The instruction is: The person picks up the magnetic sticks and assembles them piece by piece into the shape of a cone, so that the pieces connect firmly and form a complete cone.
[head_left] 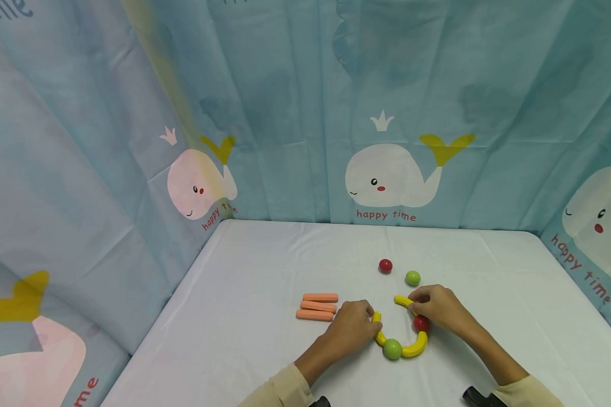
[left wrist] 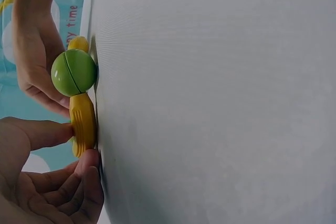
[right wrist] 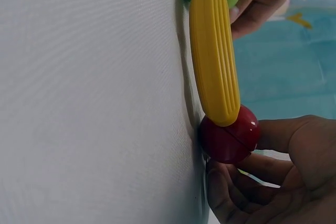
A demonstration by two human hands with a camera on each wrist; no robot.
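A curved chain of toy pieces lies on the white table. My left hand (head_left: pixel 350 325) pinches the left yellow banana-shaped piece (left wrist: pixel 84 121) between thumb and fingers. That piece meets a green ball (head_left: pixel 392 349), which has a slit round it. Beyond the ball, a second ribbed yellow piece (right wrist: pixel 214 56) curves up to a red ball (right wrist: pixel 229 136). My right hand (head_left: pixel 440 305) pinches the upper yellow piece (head_left: pixel 402 301), just above the red ball; in the right wrist view the ball mostly hides that piece.
Three orange sticks (head_left: pixel 319 306) lie stacked side by side left of my left hand. A loose red ball (head_left: pixel 385 266) and a loose green ball (head_left: pixel 413 278) sit farther back. Blue curtains (head_left: pixel 285 113) with whale prints stand along the back and sides of the table (head_left: pixel 224 339).
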